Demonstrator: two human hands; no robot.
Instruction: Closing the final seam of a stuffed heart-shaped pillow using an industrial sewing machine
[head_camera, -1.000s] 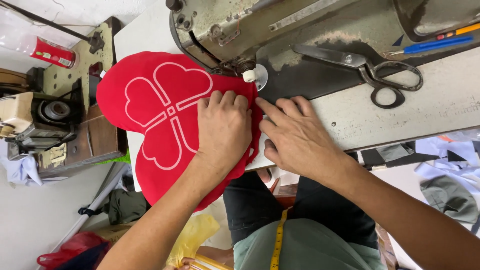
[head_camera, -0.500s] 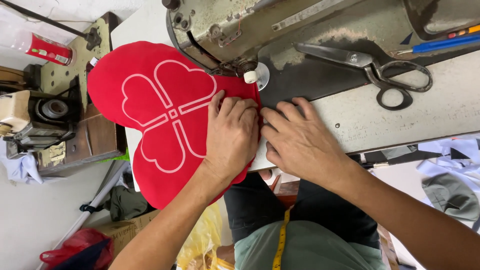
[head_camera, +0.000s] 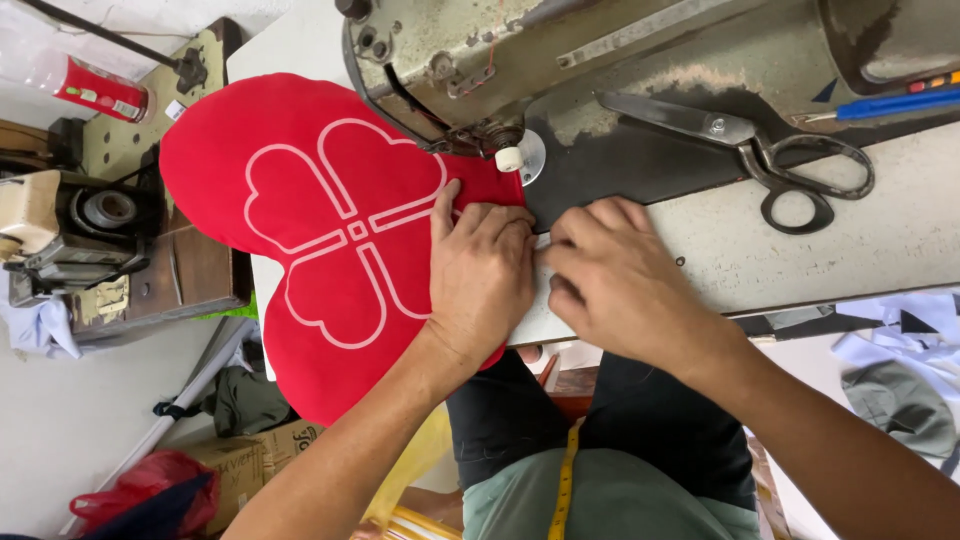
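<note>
L hand fingers curled, pressing flat on the red cushion edge, mid-frame; R hand fingers bent, pinching the cushion seam just beside the L fingertips. Cushion has a pale clover outline and spreads toward left of frame, partly under the sewing machine head at top. Scissors lie upper right on the table, well apart from both hands.
</note>
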